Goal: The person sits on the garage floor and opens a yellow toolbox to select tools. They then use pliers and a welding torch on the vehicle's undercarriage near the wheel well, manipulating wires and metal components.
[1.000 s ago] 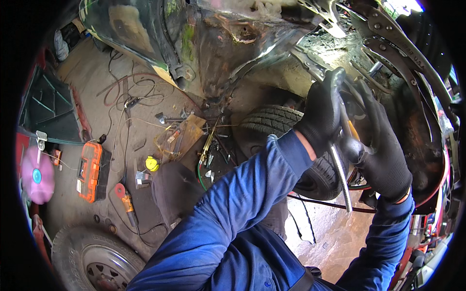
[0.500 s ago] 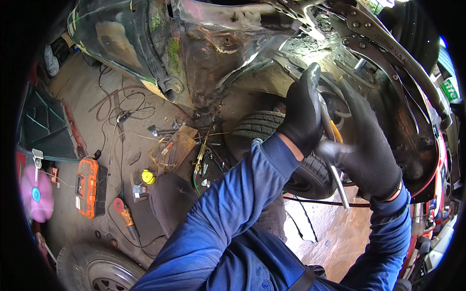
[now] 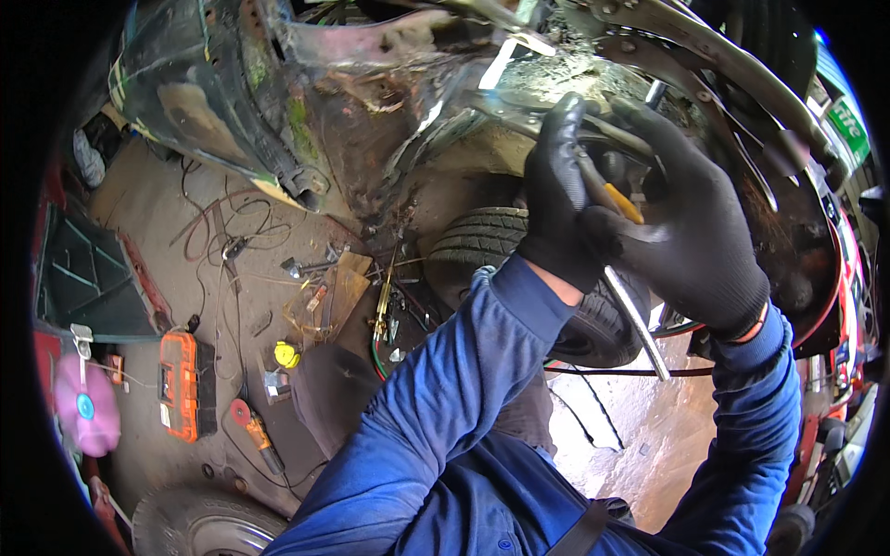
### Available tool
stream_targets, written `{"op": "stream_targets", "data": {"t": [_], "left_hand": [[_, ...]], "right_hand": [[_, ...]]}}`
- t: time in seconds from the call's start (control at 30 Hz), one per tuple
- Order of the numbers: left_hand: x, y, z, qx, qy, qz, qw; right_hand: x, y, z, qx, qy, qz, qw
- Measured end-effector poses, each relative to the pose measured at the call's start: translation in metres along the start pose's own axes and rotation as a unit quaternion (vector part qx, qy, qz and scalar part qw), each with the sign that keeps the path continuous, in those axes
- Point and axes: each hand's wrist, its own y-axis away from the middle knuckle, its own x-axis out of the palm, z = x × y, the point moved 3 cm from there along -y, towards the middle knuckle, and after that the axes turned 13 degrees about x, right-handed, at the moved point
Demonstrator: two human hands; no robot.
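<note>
Both my hands, in black gloves, are closed around a long metal tool (image 3: 635,322), like locking pliers, with a yellow part showing between them. My left hand (image 3: 558,208) wraps it from the left, thumb up. My right hand (image 3: 686,222) grips from the right, thumb pressed across toward the left hand. The tool's upper end (image 3: 505,109) lies inside the rusty, scraped wheel well (image 3: 399,111); whether it is clamped there I cannot tell. Its silver lower bar sticks out below my hands. A tyre (image 3: 477,236) lies behind and below them.
Metal arms (image 3: 705,65) and bars hang at the upper right. On the floor at left are an orange toolbox (image 3: 185,387), an angle grinder (image 3: 260,435), hoses, cables, a board (image 3: 329,287) and a yellow tape measure (image 3: 287,354). A pink fan (image 3: 83,408) and loose wheel (image 3: 199,524) are nearby.
Both hands and the tool have moved up and left in the picture. My right thumb has swung up against my left hand. The view of the car and floor has shifted.
</note>
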Motion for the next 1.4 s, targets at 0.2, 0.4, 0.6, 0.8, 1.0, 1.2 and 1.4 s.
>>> {"op": "stream_targets", "data": {"t": [0.2, 0.4, 0.6, 0.8, 1.0, 1.2, 1.4], "left_hand": [[-0.012, -0.011, -0.001, -0.018, -0.068, 0.015, 0.997], [-0.009, -0.007, 0.001, 0.031, -0.090, 0.033, 0.995], [-0.011, 0.000, 0.002, 0.061, -0.100, 0.060, 0.991], [-0.012, 0.010, 0.003, 0.056, -0.038, 0.068, 0.995], [-0.005, 0.006, 0.001, 0.042, -0.084, 0.085, 0.992], [-0.009, 0.002, 0.002, 0.018, -0.040, 0.063, 0.997], [-0.013, -0.002, 0.006, 0.016, -0.021, 0.074, 0.997]], "right_hand": [[-0.006, 0.008, 0.001, -0.044, 0.101, -0.049, 0.993], [-0.009, 0.012, -0.005, -0.050, 0.092, -0.106, 0.989], [0.001, 0.013, -0.021, -0.060, 0.101, -0.160, 0.980], [0.003, 0.012, -0.022, -0.051, 0.093, -0.169, 0.980], [-0.004, 0.010, -0.014, -0.073, 0.099, -0.193, 0.973], [-0.002, 0.009, -0.016, -0.093, 0.075, -0.210, 0.970], [-0.002, 0.006, -0.023, -0.128, 0.051, -0.249, 0.959]]}}
